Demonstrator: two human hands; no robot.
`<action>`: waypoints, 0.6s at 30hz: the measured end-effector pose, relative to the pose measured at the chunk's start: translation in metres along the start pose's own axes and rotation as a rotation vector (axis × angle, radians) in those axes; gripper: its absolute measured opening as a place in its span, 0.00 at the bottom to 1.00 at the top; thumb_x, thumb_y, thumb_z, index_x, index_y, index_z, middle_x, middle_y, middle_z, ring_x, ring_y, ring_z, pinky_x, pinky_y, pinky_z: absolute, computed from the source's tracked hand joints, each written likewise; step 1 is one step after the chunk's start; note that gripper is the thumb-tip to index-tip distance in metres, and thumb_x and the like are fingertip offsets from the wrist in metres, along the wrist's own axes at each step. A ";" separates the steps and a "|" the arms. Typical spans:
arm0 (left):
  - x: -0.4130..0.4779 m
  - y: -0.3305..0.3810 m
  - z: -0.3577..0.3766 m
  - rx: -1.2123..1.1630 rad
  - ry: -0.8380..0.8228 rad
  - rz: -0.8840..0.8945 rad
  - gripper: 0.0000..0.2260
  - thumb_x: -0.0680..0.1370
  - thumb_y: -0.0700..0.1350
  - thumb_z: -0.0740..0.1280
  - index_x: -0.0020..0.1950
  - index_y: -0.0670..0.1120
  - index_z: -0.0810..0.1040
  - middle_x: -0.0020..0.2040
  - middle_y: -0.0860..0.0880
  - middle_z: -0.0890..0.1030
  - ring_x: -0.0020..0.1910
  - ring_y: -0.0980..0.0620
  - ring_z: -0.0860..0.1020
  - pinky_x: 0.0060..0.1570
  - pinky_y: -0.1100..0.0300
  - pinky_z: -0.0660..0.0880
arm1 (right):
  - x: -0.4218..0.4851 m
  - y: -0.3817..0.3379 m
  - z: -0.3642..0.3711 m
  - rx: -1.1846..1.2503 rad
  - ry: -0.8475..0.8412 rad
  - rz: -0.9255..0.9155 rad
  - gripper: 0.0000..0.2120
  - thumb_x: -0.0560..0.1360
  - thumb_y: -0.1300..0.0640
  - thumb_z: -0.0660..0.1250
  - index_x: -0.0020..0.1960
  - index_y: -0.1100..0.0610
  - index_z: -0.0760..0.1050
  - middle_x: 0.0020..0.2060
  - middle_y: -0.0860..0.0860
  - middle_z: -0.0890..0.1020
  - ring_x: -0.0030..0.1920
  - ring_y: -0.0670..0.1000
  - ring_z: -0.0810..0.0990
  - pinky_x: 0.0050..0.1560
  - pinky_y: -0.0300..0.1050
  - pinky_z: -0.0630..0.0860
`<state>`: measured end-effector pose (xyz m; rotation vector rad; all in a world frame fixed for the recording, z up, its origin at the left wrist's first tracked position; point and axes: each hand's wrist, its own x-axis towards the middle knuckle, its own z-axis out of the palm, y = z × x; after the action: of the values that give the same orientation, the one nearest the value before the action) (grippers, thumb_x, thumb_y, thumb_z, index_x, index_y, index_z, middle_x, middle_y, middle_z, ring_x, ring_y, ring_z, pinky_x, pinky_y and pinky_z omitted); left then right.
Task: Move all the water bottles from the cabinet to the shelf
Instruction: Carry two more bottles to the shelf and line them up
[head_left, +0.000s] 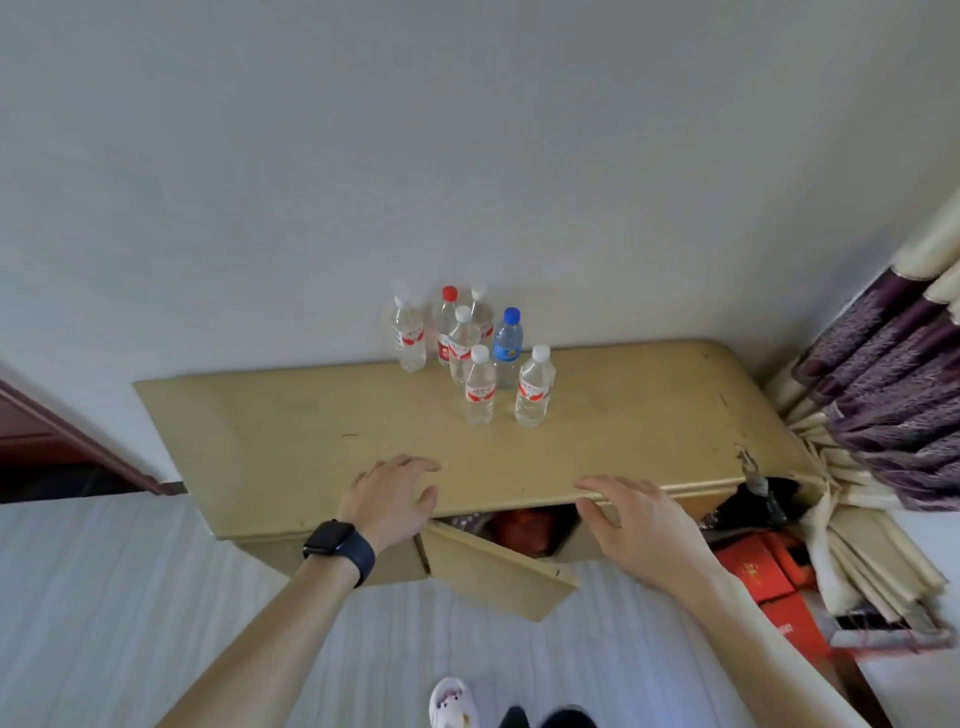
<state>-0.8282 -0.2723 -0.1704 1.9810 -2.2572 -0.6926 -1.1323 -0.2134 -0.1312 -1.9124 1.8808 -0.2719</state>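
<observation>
1. Inside the cabinet (332, 551) little can be made out; a door (498, 577) hangs ajar below the top's front edge, and the gap behind it shows only a dim red object (524, 530) and something crinkly and dark beside it; whether any bottles are in there cannot be told.
2. The cabinet's right end is dark and partly covered by a gathered curtain (883, 374); red boxes (753, 566) sit low beside it, their print too small to read.
3. Seven water bottles (479, 387) stand upright in a tight cluster at the back of the cabinet's top, near the wall (467, 156); a red-capped bottle (445, 325) is partly hidden by those in front, a blue-capped bottle (508, 343) stands to the right of it, and the rest have white caps.
4. The left hand (389, 499), with a dark watch (340, 543) on its wrist, rests on the top's front edge; its fingers are spread and loosely bent, holding nothing.
5. The right hand (639, 525) lies at the same edge further right; its fingers reach nearly straight over the top, the thumb lower in front of the gap; it holds nothing, though whether the thumb touches the edge is unclear.
6. Both hands are well apart from the bottles; a white slipper (452, 701) is cut off at the frame's bottom.
</observation>
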 end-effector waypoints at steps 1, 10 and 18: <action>0.009 -0.004 0.002 -0.020 -0.011 -0.009 0.17 0.79 0.55 0.60 0.68 0.60 0.72 0.67 0.57 0.74 0.64 0.50 0.73 0.61 0.53 0.70 | 0.011 0.001 0.003 0.028 -0.015 0.020 0.15 0.80 0.42 0.58 0.65 0.39 0.74 0.63 0.37 0.77 0.64 0.47 0.72 0.59 0.47 0.73; 0.092 -0.032 0.023 -0.142 -0.099 -0.157 0.16 0.79 0.55 0.60 0.68 0.61 0.72 0.68 0.57 0.73 0.63 0.52 0.74 0.58 0.53 0.74 | 0.130 0.022 0.028 0.115 -0.147 0.054 0.17 0.80 0.45 0.60 0.68 0.44 0.74 0.64 0.42 0.78 0.64 0.50 0.75 0.64 0.48 0.71; 0.193 -0.002 0.010 -0.356 -0.069 -0.270 0.25 0.77 0.53 0.67 0.73 0.56 0.65 0.68 0.51 0.73 0.64 0.48 0.74 0.60 0.52 0.74 | 0.251 0.037 0.029 0.215 -0.136 0.155 0.30 0.77 0.45 0.65 0.75 0.52 0.62 0.72 0.52 0.69 0.70 0.54 0.69 0.66 0.46 0.66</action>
<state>-0.8631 -0.4539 -0.2272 2.1178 -1.7539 -1.1145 -1.1392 -0.4545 -0.2146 -1.5955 1.8180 -0.2752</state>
